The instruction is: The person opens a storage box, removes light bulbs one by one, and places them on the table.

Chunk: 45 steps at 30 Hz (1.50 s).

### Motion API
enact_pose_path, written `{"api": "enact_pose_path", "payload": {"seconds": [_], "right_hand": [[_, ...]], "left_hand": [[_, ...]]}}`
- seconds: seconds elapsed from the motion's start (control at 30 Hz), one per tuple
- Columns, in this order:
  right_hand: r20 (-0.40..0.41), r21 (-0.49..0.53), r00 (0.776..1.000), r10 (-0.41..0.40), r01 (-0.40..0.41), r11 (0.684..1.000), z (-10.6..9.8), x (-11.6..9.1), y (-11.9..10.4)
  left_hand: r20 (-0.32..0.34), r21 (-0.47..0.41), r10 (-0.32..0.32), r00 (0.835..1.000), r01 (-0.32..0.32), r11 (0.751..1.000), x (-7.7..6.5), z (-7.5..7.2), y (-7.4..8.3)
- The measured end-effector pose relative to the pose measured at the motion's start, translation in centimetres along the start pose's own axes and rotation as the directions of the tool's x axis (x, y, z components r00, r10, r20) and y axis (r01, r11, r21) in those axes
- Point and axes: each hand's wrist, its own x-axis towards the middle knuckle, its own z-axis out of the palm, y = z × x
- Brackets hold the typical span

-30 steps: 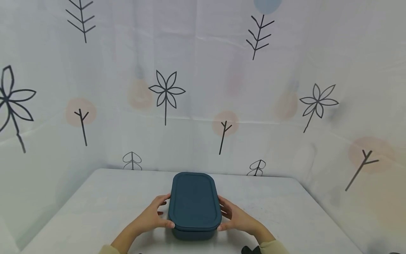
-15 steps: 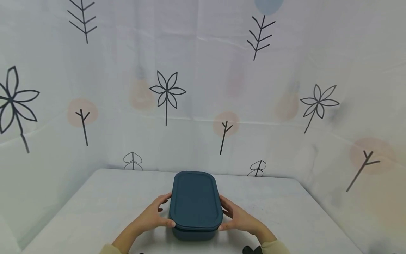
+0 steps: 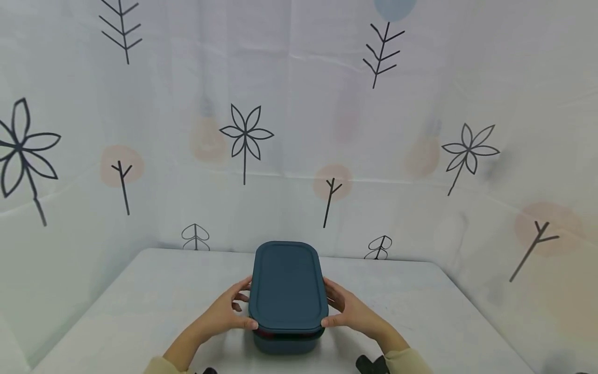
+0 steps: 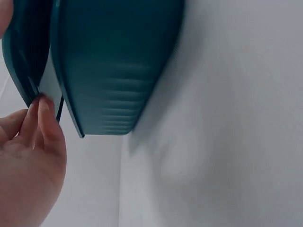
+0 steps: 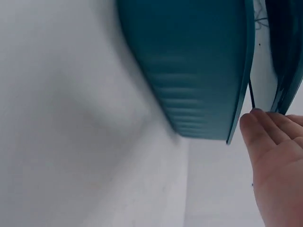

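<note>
A dark blue rectangular lid (image 3: 288, 285) with rounded corners is raised just above its matching box (image 3: 287, 347) in the head view. My left hand (image 3: 223, 311) grips the lid's left edge, thumb at the near corner. On the opposite edge my right hand (image 3: 354, 314) holds it the same way. Both wrist views show a gap between the lid (image 4: 23, 45) and the ribbed box wall (image 4: 113, 71), with fingertips curled at the lid's rim. Through the near gap a strip of dark red shows inside; most of the inside is hidden under the lid.
The box stands on a white table (image 3: 187, 280) whose far edge meets a white curtain (image 3: 289, 208) printed with plants. Black devices (image 3: 371, 364) sit by the wrists at the bottom of the head view.
The lid has come up off the box, with both hands rising along with it. A dark gap with red in it has opened below the lid; the box has stayed in place.
</note>
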Motion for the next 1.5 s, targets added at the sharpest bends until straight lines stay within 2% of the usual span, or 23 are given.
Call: {"api": "enact_pose_path", "payload": {"seconds": [0.13, 0.27, 0.43, 0.7, 0.97, 1.27, 1.5], "right_hand": [[-0.027, 0.072, 0.999, -0.021, 0.023, 0.997, 0.1, 0.3, -0.3], [-0.041, 0.144, 0.999, -0.027, 0.033, 0.989, 0.5, 0.5, -0.7], [-0.049, 0.201, 0.999, -0.004, 0.014, 0.979, 1.0, 0.8, -1.2], [-0.125, 0.228, 0.992, 0.028, 0.002, 0.974, 2.2, 1.8, -1.8], [-0.167, 0.279, 0.986, 0.024, 0.024, 0.960, 4.0, 3.3, -2.3], [-0.189, 0.344, 0.981, 0.030, 0.038, 0.938, 6.5, 4.6, -3.3], [-0.213, 0.378, 0.975, 0.060, 0.026, 0.926, 8.4, 5.7, -3.6]], "left_hand": [[0.046, -0.188, -0.036, 0.998, 0.044, 0.981, 0.0, -0.3, 0.4], [0.039, -0.272, -0.068, 0.997, 0.076, 0.959, -0.1, -0.8, 0.5], [-0.010, -0.268, -0.091, 0.996, 0.085, 0.960, -0.3, -1.5, 0.5], [-0.069, -0.285, -0.127, 0.990, 0.102, 0.953, -0.9, -3.0, 0.8], [-0.117, -0.279, -0.165, 0.979, 0.127, 0.952, -2.0, -4.6, 0.0], [-0.120, -0.320, -0.208, 0.971, 0.161, 0.934, -3.6, -6.4, -1.0], [-0.166, -0.323, -0.269, 0.949, 0.205, 0.924, -4.4, -7.8, -1.6]]}}
